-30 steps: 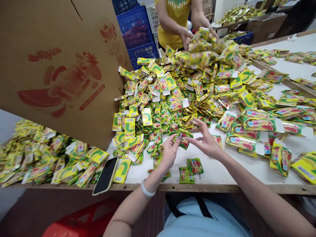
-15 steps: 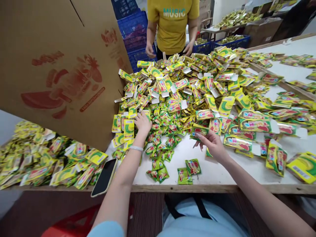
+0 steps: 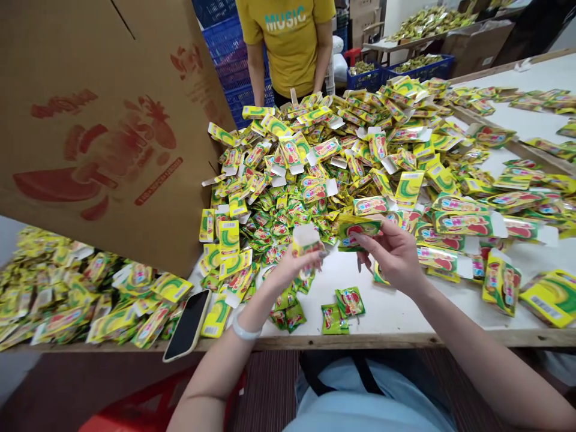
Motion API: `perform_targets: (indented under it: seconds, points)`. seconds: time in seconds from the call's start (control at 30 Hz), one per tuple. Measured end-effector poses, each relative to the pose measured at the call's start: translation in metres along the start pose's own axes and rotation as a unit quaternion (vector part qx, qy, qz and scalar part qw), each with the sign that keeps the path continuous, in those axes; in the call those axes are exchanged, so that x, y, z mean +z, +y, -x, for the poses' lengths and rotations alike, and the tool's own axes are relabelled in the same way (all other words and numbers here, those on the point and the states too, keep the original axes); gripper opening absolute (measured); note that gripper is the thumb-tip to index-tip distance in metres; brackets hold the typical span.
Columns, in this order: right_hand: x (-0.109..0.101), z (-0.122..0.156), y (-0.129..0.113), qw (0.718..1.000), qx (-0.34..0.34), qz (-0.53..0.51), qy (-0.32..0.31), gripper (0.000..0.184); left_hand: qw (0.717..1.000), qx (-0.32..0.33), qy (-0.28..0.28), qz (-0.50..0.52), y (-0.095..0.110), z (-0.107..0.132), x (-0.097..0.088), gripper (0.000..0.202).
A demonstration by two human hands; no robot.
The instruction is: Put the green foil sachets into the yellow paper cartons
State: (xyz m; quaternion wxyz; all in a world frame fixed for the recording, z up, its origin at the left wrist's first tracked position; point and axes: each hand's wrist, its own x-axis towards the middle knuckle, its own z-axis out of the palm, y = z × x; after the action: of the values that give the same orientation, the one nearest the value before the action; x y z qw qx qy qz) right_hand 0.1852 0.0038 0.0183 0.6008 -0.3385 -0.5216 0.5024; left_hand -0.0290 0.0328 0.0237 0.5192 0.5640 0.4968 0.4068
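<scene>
My left hand [image 3: 290, 267] is closed around a small yellow candy box [image 3: 306, 237] whose pale open flap faces up. To its right, my right hand [image 3: 393, 255] pinches a few green candy sachets [image 3: 357, 231] in a flat stack, their near end pointing at the box without touching it. Below both hands, two loose green sachets [image 3: 350, 302] lie on the white table [image 3: 387, 321]. A heap of small green sachets [image 3: 274, 222] spreads behind and under my left hand.
Yellow candy boxes [image 3: 409, 187] are piled across the table. A big cardboard carton [image 3: 112, 144] stands at left, with a phone [image 3: 188, 324] near the table's front edge. Another person in a yellow shirt [image 3: 290, 51] stands opposite; blue crates [image 3: 245, 60] are stacked behind.
My left hand has come from the pile toward the middle, bringing a box. My right hand stays nearly in place with the sachets. The person opposite has shifted left and lowered their hands.
</scene>
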Motion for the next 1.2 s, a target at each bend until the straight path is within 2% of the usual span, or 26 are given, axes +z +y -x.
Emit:
perform_targets:
  seconds: [0.1, 0.17, 0.23, 0.37, 0.47, 0.53, 0.63, 0.7, 0.83, 0.93, 1.0, 1.1, 1.17, 1.2]
  points:
    - [0.015, -0.004, -0.012, 0.997, -0.064, 0.027, -0.039, 0.018, 0.992, -0.042, -0.114, 0.037, 0.008, 0.026, 0.023, 0.034]
    - [0.018, -0.006, -0.018, 0.985, -0.119, 0.094, -0.077, 0.013, 0.983, -0.056, -0.163, 0.056, 0.014, 0.035, 0.026, 0.037]
    - [0.015, -0.007, -0.025, 0.960, -0.156, 0.188, -0.135, 0.012, 0.978, -0.058, -0.194, 0.052, 0.019, 0.039, 0.025, 0.037]
    - [0.004, -0.004, -0.038, 0.898, -0.121, 0.317, -0.280, 0.018, 0.966, -0.052, -0.252, 0.005, 0.017, 0.040, 0.024, 0.035]
    - [0.003, 0.002, -0.044, 0.867, -0.102, 0.367, -0.322, 0.020, 0.958, -0.066, -0.279, -0.015, 0.011, 0.039, 0.027, 0.037]
    - [0.003, 0.007, -0.045, 0.869, -0.108, 0.364, -0.318, 0.021, 0.955, -0.072, -0.287, 0.004, 0.007, 0.040, 0.028, 0.040]
    - [-0.001, 0.017, -0.037, 0.900, -0.111, 0.320, -0.273, 0.014, 0.940, -0.095, -0.323, 0.044, 0.001, 0.042, 0.027, 0.041]
    - [-0.005, 0.025, -0.026, 0.911, -0.119, 0.304, -0.251, 0.007, 0.926, -0.114, -0.356, 0.048, -0.004, 0.044, 0.027, 0.039]
    - [-0.007, 0.039, -0.006, 0.930, -0.138, 0.254, -0.227, 0.020, 0.912, -0.129, -0.380, 0.081, -0.015, 0.046, 0.030, 0.043]
    - [-0.004, 0.046, -0.004, 0.947, -0.072, 0.217, -0.225, 0.029, 0.908, -0.139, -0.376, 0.123, -0.018, 0.047, 0.035, 0.045]
    - [-0.001, 0.049, -0.006, 0.946, -0.020, 0.206, -0.250, 0.032, 0.910, -0.135, -0.366, 0.139, -0.017, 0.048, 0.039, 0.064]
    - [-0.009, 0.049, -0.013, 0.945, -0.021, 0.226, -0.233, 0.029, 0.923, -0.096, -0.357, 0.111, -0.013, 0.047, 0.047, 0.100]
    - [-0.030, 0.046, -0.021, 0.942, -0.059, 0.277, -0.179, 0.025, 0.942, -0.029, -0.331, 0.047, -0.012, 0.042, 0.050, 0.100]
    - [-0.047, 0.043, -0.025, 0.936, -0.077, 0.309, -0.151, 0.023, 0.956, 0.014, -0.293, 0.004, -0.012, 0.036, 0.049, 0.094]
